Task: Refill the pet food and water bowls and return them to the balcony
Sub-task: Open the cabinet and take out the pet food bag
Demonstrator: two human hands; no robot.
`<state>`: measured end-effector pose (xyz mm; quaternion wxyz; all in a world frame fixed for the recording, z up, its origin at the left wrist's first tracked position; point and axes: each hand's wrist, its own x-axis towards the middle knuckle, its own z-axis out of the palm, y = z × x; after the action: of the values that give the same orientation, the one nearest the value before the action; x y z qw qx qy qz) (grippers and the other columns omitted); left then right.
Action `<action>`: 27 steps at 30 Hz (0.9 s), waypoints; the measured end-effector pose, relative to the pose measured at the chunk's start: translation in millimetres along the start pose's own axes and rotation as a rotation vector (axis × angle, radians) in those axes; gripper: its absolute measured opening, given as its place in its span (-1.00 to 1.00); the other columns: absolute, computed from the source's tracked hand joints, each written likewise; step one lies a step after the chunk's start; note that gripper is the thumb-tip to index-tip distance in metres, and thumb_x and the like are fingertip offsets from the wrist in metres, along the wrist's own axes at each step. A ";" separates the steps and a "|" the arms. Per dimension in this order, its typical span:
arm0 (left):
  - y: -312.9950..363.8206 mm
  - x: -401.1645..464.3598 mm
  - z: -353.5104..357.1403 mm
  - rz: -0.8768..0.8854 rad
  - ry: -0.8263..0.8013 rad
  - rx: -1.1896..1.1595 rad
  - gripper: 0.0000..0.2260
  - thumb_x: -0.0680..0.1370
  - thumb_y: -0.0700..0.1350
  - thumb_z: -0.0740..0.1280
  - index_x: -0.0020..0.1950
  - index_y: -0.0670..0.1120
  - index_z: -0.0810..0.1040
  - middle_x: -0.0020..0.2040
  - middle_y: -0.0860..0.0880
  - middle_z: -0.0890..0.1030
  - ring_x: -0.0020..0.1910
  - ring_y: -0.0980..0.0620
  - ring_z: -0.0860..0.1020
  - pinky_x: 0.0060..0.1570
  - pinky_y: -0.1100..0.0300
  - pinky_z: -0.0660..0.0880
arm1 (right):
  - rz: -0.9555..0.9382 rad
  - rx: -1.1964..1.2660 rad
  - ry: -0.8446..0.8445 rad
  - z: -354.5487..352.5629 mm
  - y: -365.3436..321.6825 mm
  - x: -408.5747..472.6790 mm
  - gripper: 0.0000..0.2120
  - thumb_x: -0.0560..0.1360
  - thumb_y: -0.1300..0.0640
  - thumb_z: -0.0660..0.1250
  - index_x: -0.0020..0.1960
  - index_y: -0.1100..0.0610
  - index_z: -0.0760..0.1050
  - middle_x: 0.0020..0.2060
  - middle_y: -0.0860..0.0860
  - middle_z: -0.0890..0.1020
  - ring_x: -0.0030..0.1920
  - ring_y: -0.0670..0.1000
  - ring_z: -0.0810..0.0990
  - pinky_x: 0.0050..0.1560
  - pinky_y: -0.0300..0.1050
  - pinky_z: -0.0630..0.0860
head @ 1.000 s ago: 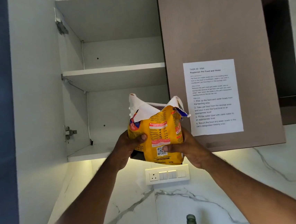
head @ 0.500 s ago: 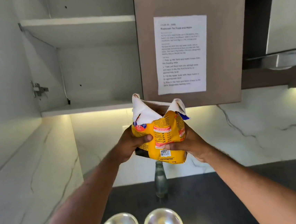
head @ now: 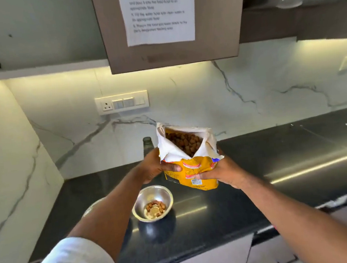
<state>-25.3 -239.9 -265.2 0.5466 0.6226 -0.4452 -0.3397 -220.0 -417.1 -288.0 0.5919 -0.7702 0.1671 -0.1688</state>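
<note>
A yellow pet food bag (head: 195, 171) with its top torn open shows brown kibble inside. My left hand (head: 155, 167) grips its left side and my right hand (head: 223, 172) grips its right side, holding it upright above the black counter (head: 258, 186). Just below and in front of the bag stands a steel bowl (head: 153, 203) with a little kibble in it. A second steel bowl (head: 91, 207) to its left is mostly hidden behind my left forearm.
A green glass bottle (head: 147, 144) stands behind my left hand by the marble backsplash. A socket and switch panel (head: 122, 103) is on the wall. A brown cabinet door (head: 168, 25) with a printed sheet hangs overhead.
The bag has come down from the open cabinet to just above the counter and the bowls. Both hands keep their hold on it. The view has tilted downward.
</note>
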 end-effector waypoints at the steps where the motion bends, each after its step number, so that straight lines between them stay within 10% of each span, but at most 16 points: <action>1: -8.2 6.3 4.4 -0.020 0.002 0.003 -0.35 0.26 -0.23 0.69 0.30 -0.31 0.56 0.19 -0.26 0.69 0.20 -0.23 0.66 0.22 -0.17 0.59 | 0.028 0.003 0.017 -2.5 10.9 -0.1 -0.11 0.25 0.34 0.70 0.47 0.10 0.38 0.22 0.06 0.68 0.21 0.03 0.68 0.18 -0.05 0.65; 4: -32.7 27.3 12.5 -0.040 0.010 0.067 -0.24 0.12 0.01 0.75 0.21 -0.22 0.59 0.04 -0.03 0.75 0.06 0.03 0.70 0.04 0.08 0.65 | 0.098 0.032 0.046 -8.4 40.1 1.5 -0.01 0.22 0.28 0.73 0.52 0.01 0.33 0.25 0.02 0.66 0.25 0.03 0.66 0.26 0.07 0.62; 9: -86.6 69.0 16.4 -0.094 0.020 0.157 -0.49 0.43 -0.35 0.55 0.33 -0.19 0.49 -0.02 0.19 0.67 0.12 -0.01 0.64 -0.07 0.43 0.57 | 0.138 0.097 0.045 -13.3 90.3 18.2 0.01 0.22 0.35 0.69 0.55 0.07 0.31 0.38 0.15 0.57 0.40 0.20 0.54 0.38 0.34 0.48; 13: -128.4 96.6 11.2 -0.192 0.031 0.225 -0.64 0.62 -0.33 0.34 0.41 -0.28 0.43 -0.06 0.13 0.68 0.06 0.07 0.71 -0.19 0.36 0.61 | 0.182 0.084 0.076 -11.3 129.3 40.0 0.04 0.23 0.46 0.65 0.58 0.13 0.25 0.43 0.18 0.52 0.45 0.22 0.48 0.42 0.35 0.44; 17: -159.8 121.8 0.4 -0.240 0.040 0.313 -0.66 0.65 -0.42 0.20 0.43 -0.25 0.41 0.24 -0.26 0.61 0.28 -0.14 0.60 0.14 0.10 0.64 | 0.214 0.064 0.105 -4.8 160.0 60.9 -0.02 0.27 0.57 0.57 0.57 0.18 0.24 0.41 0.20 0.51 0.45 0.21 0.48 0.42 0.30 0.46; 21: -183.5 143.1 -12.7 -0.277 -0.024 0.228 -0.65 0.56 -0.29 0.46 0.28 -0.02 0.51 0.09 0.08 0.65 0.10 0.11 0.64 0.27 -0.01 0.57 | 0.231 0.063 0.111 2.1 179.4 80.5 -0.05 0.28 0.53 0.58 0.54 0.12 0.26 0.42 0.18 0.49 0.46 0.17 0.47 0.44 0.32 0.43; 27: -203.7 157.2 -34.9 -0.298 -0.068 0.190 -0.49 0.47 -0.21 0.57 0.36 -0.01 0.51 0.21 0.02 0.66 0.18 0.10 0.65 0.31 -0.04 0.56 | 0.216 0.015 0.108 14.4 192.0 100.8 -0.05 0.24 0.31 0.63 0.53 0.05 0.28 0.42 0.13 0.52 0.45 0.12 0.49 0.43 0.31 0.45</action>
<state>102.3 -371.1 -449.4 0.4134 0.7186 -0.3965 -0.3943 -134.9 -497.6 -471.2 0.6025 -0.7331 0.2795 -0.1466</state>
